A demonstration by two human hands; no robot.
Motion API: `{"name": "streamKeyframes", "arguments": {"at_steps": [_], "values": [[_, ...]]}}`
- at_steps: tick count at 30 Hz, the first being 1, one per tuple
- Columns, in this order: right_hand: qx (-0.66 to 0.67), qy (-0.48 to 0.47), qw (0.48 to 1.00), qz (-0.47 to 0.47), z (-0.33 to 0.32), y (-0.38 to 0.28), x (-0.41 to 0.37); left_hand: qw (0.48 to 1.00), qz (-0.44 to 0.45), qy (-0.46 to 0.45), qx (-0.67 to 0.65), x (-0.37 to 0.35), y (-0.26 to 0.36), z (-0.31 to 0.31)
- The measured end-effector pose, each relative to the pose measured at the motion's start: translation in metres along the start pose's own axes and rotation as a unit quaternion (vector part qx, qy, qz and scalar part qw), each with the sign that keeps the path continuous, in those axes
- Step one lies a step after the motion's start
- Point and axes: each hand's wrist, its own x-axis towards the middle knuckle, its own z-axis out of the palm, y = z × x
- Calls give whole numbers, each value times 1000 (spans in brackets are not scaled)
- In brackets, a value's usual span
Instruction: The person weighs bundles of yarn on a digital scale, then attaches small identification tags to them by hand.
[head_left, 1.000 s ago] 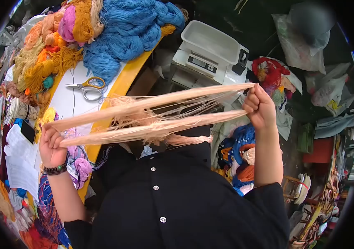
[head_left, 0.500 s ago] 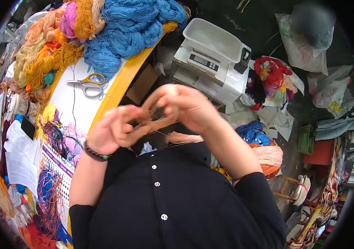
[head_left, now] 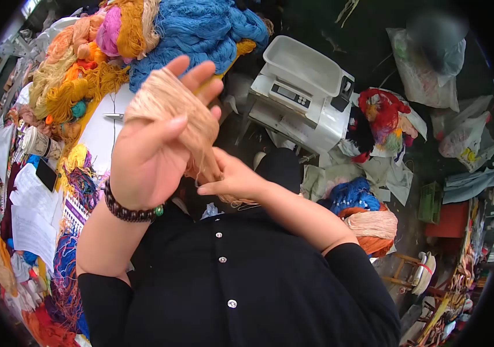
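Observation:
A skein of peach thread (head_left: 192, 118) is looped over the back and fingers of my left hand (head_left: 157, 139), which is raised with its palm facing me and its fingers spread. Lower and to the right, my right hand (head_left: 232, 176) is closed round the gathered lower part of the same skein. Some loose strands hang below my right hand, in front of the black shirt. A dark beaded bracelet (head_left: 134, 214) with a green bead circles my left wrist.
A table (head_left: 98, 124) on the left holds blue yarn (head_left: 198, 34), orange and yellow yarn, a phone (head_left: 46, 174), papers (head_left: 30, 214) and partly hidden scissors. Ahead stands a white scale (head_left: 302, 87). Right of it lie red yarn (head_left: 381, 110), plastic bags (head_left: 423, 69) and peach yarn (head_left: 374, 224).
My left hand has risen and opened, with the skein now spread across it. My right hand has moved down and holds the skein's lower part. The view has shifted slightly.

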Motion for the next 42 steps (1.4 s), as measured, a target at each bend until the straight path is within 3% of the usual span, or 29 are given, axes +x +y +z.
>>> {"name": "streamKeyframes", "arguments": {"at_steps": [2, 3, 5, 7, 9, 13, 16, 18, 19, 20, 21, 23, 25, 27, 28, 29, 30, 31, 32, 33, 34, 35, 36, 37, 39, 41, 42], "values": [[-92, 21, 995, 10, 4, 18, 3, 999, 34, 18, 11, 15, 5, -1], [-166, 55, 984, -44, 5, 27, 4, 998, 54, 32, 17, 24, 10, -9], [74, 40, 993, 88, -5, 29, -7, 993, 91, 59, 37, 38, 24, -27], [99, 87, 991, 16, -17, 18, -18, 984, 124, 93, 92, 45, 34, -39], [233, 99, 967, -19, -30, 5, -30, 974, 138, 98, 154, 49, 43, -53], [336, 100, 936, -40, -38, -24, -35, 975, 118, 95, 161, 48, 51, -62], [262, 116, 956, -69, -45, -19, -36, 979, 108, 96, 143, 49, 56, -63], [93, 138, 986, -31, -41, -16, -38, 980, 127, 99, 117, 50, 61, -63], [28, 128, 991, 35, -42, -15, -39, 978, 134, 106, 124, 51, 63, -63], [4, 152, 988, -5, -38, -15, -39, 974, 145, 108, 136, 51, 67, -60], [-103, 127, 983, 82, -40, -5, -40, 971, 156, 109, 147, 51, 71, -58], [-62, 97, 982, 151, -37, -8, -43, 968, 167, 106, 152, 52, 76, -60], [-21, 114, 982, 150, -40, -5, -45, 966, 153, 127, 165, 51, 79, -64], [92, 101, 989, 62, -52, -1, -49, 966, 149, 123, 170, 51, 80, -78], [210, 118, 970, 4, -57, -3, -54, 959, 161, 139, 185, 51, 81, -83], [303, 42, 950, -69, -71, -8, -55, 952, 173, 156, 199, 51, 80, -87], [340, 72, 932, -101, -73, -16, -58, 955, 175, 163, 176, 48, 78, -88], [286, 116, 948, -78, -79, -21, -58, 955, 176, 164, 176, 47, 76, -92], [136, 84, 986, -36, -82, -20, -61, 958, 163, 173, 162, 48, 74, -98], [70, 117, 986, 93, -86, -25, -68, 961, 150, 182, 148, 48, 72, -103], [94, 149, 984, -7, -87, -27, -69, 966, 141, 170, 135, 48, 71, -108], [107, 108, 976, -154, -102, -35, -67, 970, 135, 163, 123, 47, 69, -107], [186, 155, 950, -199, -104, -48, -68, 973, 129, 158, 111, 45, 66, -103], [113, 261, 944, -166, -108, -61, -68, 972, 124, 163, 119, 44, 63, -98], [72, 258, 958, -101, -106, -61, -69, 982, 120, 127, 79, 42, 63, -102], [94, 215, 955, -179, -117, -63, -76, 991, 111, 69, 16, 41, 62, -102], [140, 303, 921, -200, -117, -67, -77, 994, 97, 40, 11, 39, 62, -102]]}}
